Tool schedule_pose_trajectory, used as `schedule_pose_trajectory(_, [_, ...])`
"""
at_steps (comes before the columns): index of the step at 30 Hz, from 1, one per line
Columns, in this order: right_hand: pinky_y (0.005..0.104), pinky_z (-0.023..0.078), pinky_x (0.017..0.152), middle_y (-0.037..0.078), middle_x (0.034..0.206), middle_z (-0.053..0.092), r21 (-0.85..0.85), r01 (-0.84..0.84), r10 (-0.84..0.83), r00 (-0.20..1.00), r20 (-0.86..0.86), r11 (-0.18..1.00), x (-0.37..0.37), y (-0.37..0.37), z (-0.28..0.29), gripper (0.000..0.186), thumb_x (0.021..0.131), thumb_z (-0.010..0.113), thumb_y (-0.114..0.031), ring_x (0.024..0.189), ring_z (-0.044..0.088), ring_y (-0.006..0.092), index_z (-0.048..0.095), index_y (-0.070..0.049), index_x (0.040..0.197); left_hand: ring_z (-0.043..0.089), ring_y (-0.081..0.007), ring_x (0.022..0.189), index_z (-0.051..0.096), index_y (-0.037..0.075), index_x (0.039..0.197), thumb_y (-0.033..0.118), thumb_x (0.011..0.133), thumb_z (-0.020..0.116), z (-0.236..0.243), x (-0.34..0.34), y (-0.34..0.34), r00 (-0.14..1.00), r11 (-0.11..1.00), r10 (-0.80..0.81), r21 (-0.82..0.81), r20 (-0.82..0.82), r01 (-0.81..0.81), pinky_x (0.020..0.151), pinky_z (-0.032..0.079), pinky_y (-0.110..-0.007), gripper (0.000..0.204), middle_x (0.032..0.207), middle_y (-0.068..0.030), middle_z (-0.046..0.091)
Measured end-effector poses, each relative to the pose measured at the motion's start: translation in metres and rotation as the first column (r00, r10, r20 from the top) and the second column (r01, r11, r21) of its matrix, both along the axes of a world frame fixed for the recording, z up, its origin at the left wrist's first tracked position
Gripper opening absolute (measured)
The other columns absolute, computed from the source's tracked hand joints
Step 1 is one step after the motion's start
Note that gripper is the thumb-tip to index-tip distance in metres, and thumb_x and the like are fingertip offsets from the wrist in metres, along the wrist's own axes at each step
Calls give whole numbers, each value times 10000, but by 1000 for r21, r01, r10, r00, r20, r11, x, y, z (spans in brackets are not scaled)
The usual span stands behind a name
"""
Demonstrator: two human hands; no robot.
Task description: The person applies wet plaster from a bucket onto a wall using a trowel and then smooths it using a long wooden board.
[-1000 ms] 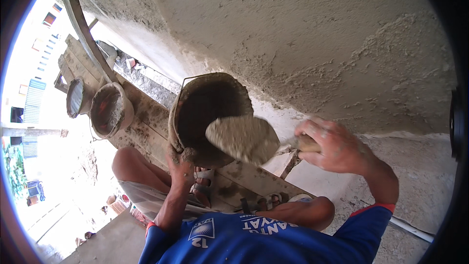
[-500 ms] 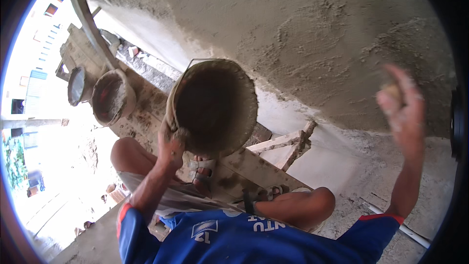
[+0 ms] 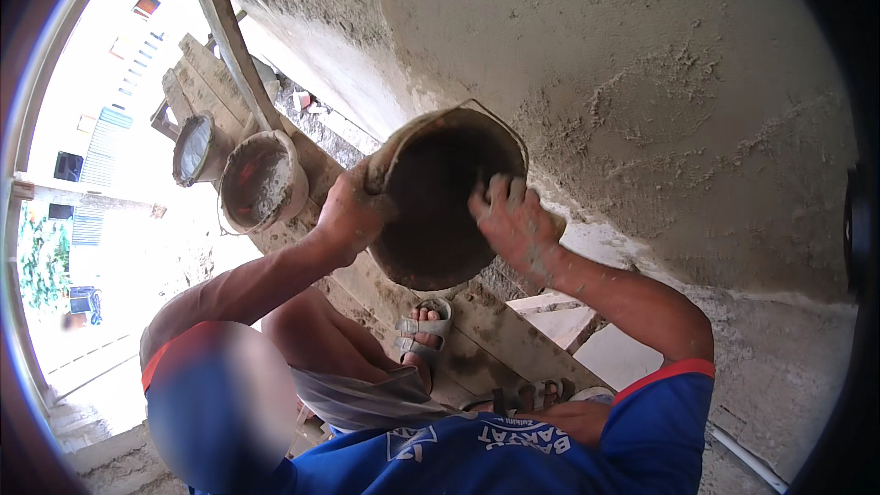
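Note:
A mortar-caked bucket (image 3: 426, 229) is tilted so its dark mouth faces me, held up in front of the wall. Its inside is shadowed, so what lies at the bottom cannot be made out. My left hand (image 3: 353, 215) is closed around the left side of the rim. On the opposite side, my right hand (image 3: 521, 225) grips the rim, its mortar-smeared fingers curled over the edge into the mouth. The thin wire handle (image 3: 500, 115) stands up at the bucket's upper right.
Two more buckets, one holding wet mortar (image 3: 261, 185) and one with a pale content (image 3: 192, 151), stand on the plank platform (image 3: 481, 353) under my feet. A curved pole (image 3: 229, 37) rises beside them. The rough plastered wall (image 3: 642, 110) fills the right. Bright open ground drops away left.
My right hand has come down from the wall on the right to the bucket's rim. The bucket has shifted right in view, and my left hand has moved higher along its side.

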State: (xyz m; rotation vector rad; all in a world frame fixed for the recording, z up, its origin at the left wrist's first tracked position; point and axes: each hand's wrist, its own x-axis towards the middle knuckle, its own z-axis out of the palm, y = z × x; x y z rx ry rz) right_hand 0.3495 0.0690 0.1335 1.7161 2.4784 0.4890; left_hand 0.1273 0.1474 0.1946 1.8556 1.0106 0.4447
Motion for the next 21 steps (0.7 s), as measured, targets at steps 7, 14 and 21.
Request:
schedule_pose_trajectory(7, [282, 405, 568, 68, 819, 496, -136, -92, 93, 996, -3, 986, -7, -12, 30, 343, 702, 551, -150, 726, 490, 178, 550, -68, 1035, 507, -144, 973, 463, -20, 1168, -22, 719, 517, -18, -4, -2, 966, 974, 165, -188, 198, -128, 857, 403, -300, 452, 1043, -86, 573])
schedule_pose_trajectory(14, [298, 402, 489, 44, 701, 526, -80, 9, 5, 984, 179, 997, -22, 42, -17, 105, 701, 548, -129, 652, 529, 172, 567, -67, 784, 542, -148, 896, 494, 9, 1152, 6, 641, 523, -44, -13, 10, 954, 953, 292, -67, -71, -297, 805, 427, -285, 513, 957, -91, 602])
schedule_pose_trajectory(21, [436, 496, 671, 210, 762, 603, -540, -121, -225, 817, -531, 833, -1, 49, -69, 178, 761, 516, -169, 772, 600, 354, 595, -44, 860, 580, -370, 886, 457, 219, 1244, 123, 649, 577, -31, -5, 5, 905, 943, 332, 110, -265, -314, 781, 449, -424, 614, 913, -205, 611])
